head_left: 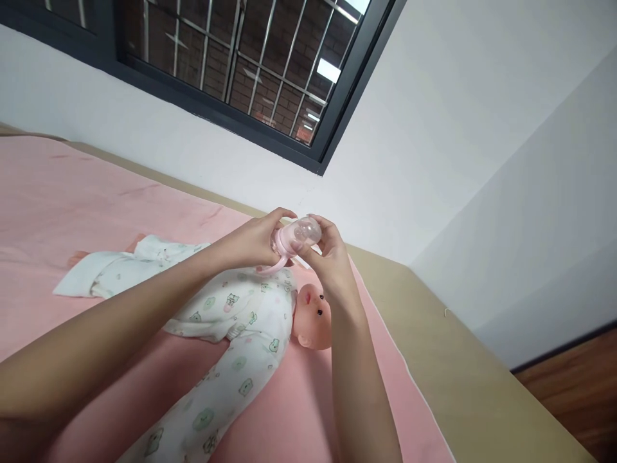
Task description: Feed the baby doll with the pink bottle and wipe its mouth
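Above a baby doll [231,302] in white printed pyjamas, both hands hold a baby bottle [289,239] with a pink collar, a pink handle and a clear dome cap. My left hand [263,239] is closed round the bottle's body, which its fingers partly hide. At the other end, my right hand [328,247] grips the clear cap [308,229] between thumb and fingers. The bottle lies tilted, cap towards the right. Below, the doll rests on its back, its head [311,315] partly covered by my right forearm.
A pink blanket [87,186] lies under the doll on a tan surface [409,302]. Behind it rise a white wall [376,173] and a dark-framed window [308,157] with metal bars. Brown wood [573,373] shows at the lower right.
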Tool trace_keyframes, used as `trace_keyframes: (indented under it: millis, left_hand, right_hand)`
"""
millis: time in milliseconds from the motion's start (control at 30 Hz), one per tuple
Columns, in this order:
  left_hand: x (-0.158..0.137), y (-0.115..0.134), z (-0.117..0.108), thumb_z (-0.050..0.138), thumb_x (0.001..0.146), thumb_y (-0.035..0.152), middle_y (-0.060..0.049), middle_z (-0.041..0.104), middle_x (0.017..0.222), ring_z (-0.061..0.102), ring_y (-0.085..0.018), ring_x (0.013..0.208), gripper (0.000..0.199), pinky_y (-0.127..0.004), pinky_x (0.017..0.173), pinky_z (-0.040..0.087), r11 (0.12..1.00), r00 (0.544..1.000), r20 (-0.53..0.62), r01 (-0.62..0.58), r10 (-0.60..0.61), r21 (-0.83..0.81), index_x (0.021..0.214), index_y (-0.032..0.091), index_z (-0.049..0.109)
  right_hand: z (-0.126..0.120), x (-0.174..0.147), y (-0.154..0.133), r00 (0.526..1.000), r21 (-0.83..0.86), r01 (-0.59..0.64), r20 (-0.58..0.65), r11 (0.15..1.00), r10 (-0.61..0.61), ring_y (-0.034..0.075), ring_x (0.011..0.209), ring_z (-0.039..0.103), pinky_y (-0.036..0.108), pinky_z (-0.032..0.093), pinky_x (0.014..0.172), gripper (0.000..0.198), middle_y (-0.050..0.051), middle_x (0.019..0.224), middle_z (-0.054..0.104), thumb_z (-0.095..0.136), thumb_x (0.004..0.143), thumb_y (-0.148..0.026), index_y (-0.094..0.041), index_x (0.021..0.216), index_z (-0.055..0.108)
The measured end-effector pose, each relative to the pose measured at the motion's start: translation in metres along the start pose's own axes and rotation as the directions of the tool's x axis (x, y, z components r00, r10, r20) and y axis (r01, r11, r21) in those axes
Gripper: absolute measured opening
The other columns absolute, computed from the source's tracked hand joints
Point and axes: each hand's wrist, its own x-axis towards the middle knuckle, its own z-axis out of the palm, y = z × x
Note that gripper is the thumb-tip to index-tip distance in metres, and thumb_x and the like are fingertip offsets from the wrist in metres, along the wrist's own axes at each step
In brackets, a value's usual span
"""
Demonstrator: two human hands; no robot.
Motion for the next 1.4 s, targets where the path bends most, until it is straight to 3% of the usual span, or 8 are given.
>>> trace_keyframes:
  millis: [200, 400, 667, 933, 1167, 1300, 1400]
  left_hand:
    - [0.004, -0.003, -0.004, 0.068, 0.064, 0.030, -0.003, 0.071, 0.102, 0.066, -0.025, 0.091, 0.052, -0.032, 0.075, 0.050, 0.993, 0.997, -0.031, -0.060, 0.064, 0.103, 0.115, 0.020, 0.061]
    - [0.004, -0.002, -0.007, 0.061, 0.065, 0.024, -0.002, 0.073, 0.098, 0.066, -0.023, 0.086, 0.043, -0.029, 0.069, 0.048, 0.989, 0.999, -0.005, -0.047, 0.048, 0.139, 0.106, 0.020, 0.069]
    - [-0.001, 0.007, -0.011, 0.056, 0.063, 0.020, 0.000, 0.073, 0.105, 0.067, -0.023, 0.090, 0.053, -0.027, 0.069, 0.046, 0.974, 0.998, -0.021, -0.055, 0.061, 0.218, 0.115, 0.026, 0.069]
    - [0.004, 0.001, -0.010, 0.055, 0.060, 0.018, 0.000, 0.074, 0.102, 0.066, -0.023, 0.090, 0.049, -0.027, 0.069, 0.046, 0.978, 1.000, 0.015, -0.021, 0.019, 0.208, 0.105, 0.026, 0.072]
    - [0.003, 0.011, -0.009, 0.055, 0.062, 0.019, 0.000, 0.073, 0.091, 0.065, -0.021, 0.080, 0.044, -0.027, 0.064, 0.044, 0.968, 0.998, 0.059, -0.034, 0.020, 0.249, 0.101, 0.026, 0.073]
    - [0.002, 0.009, -0.012, 0.056, 0.067, 0.022, -0.001, 0.074, 0.100, 0.067, -0.023, 0.085, 0.043, -0.028, 0.068, 0.046, 0.967, 0.999, 0.040, -0.044, 0.036, 0.249, 0.107, 0.025, 0.072]
    - [0.001, 0.003, -0.025, 0.060, 0.067, 0.023, -0.003, 0.074, 0.109, 0.067, -0.027, 0.096, 0.051, -0.030, 0.077, 0.047, 0.942, 0.999, -0.018, -0.028, 0.036, 0.334, 0.118, 0.024, 0.068]
  right_hand:
    - [0.001, 0.000, -0.003, 0.998, -0.035, 0.049, -0.026, 0.998, -0.050, 0.019, 0.109, 0.061, 0.039, 0.051, 0.100, 0.051, 0.003, 0.115, 0.064, 0.082, 0.068, -0.039, -0.027, 0.110, 0.058]
    - [-0.001, 0.002, -0.002, 1.000, 0.011, 0.014, 0.007, 1.000, -0.014, 0.019, 0.107, 0.062, 0.037, 0.052, 0.098, 0.051, 0.003, 0.113, 0.065, 0.083, 0.068, -0.038, -0.027, 0.110, 0.059]
    - [-0.005, -0.002, -0.008, 0.998, 0.053, 0.001, 0.055, 0.999, -0.003, 0.019, 0.111, 0.060, 0.037, 0.052, 0.099, 0.048, 0.003, 0.117, 0.064, 0.083, 0.068, -0.035, -0.028, 0.109, 0.059]
    - [-0.010, 0.003, 0.000, 0.996, 0.092, -0.031, 0.089, 0.995, 0.022, 0.019, 0.113, 0.060, 0.036, 0.052, 0.097, 0.048, 0.003, 0.117, 0.064, 0.085, 0.066, -0.032, -0.028, 0.107, 0.060]
    - [-0.017, 0.001, -0.004, 0.990, 0.085, -0.058, 0.133, 0.995, 0.046, 0.020, 0.114, 0.060, 0.037, 0.051, 0.098, 0.047, 0.003, 0.122, 0.064, 0.084, 0.067, -0.030, -0.028, 0.108, 0.063]
    - [-0.018, 0.001, -0.009, 0.996, 0.121, -0.034, 0.082, 0.992, 0.024, 0.021, 0.117, 0.060, 0.038, 0.052, 0.098, 0.049, 0.003, 0.126, 0.064, 0.084, 0.067, -0.031, -0.029, 0.111, 0.063]
    - [-0.032, 0.005, -0.010, 0.998, 0.122, 0.030, -0.062, 0.992, -0.022, 0.021, 0.119, 0.060, 0.040, 0.050, 0.103, 0.052, 0.005, 0.132, 0.063, 0.083, 0.069, -0.033, -0.029, 0.117, 0.063]
